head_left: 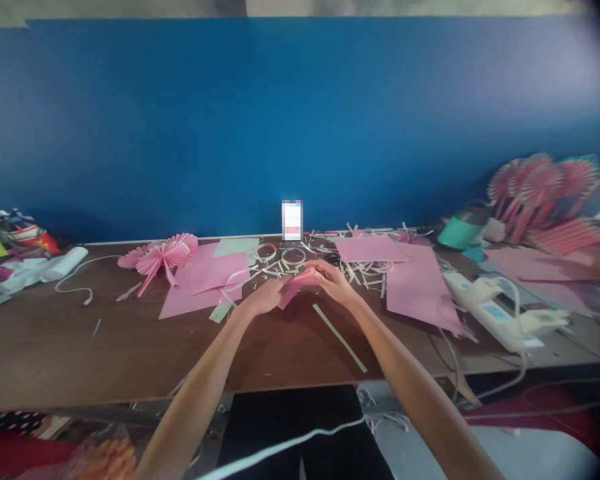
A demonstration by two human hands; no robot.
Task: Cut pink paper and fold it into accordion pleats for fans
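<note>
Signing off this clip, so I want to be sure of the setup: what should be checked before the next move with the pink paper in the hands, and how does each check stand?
1. Both hands on the paper: left hand and right hand each grip the pink paper piece. Ok.
2. Bare table in front of the hands. Ok.
3. How the piece is folded: too blurred. Cannot tell.
4. Long paper strip lies apart from the hands, beside the right forearm. Ok.
5. Paper scraps crowd the table just behind the right hand. Not ok.
6. Power strip lies well off to the right. Ok.
</note>
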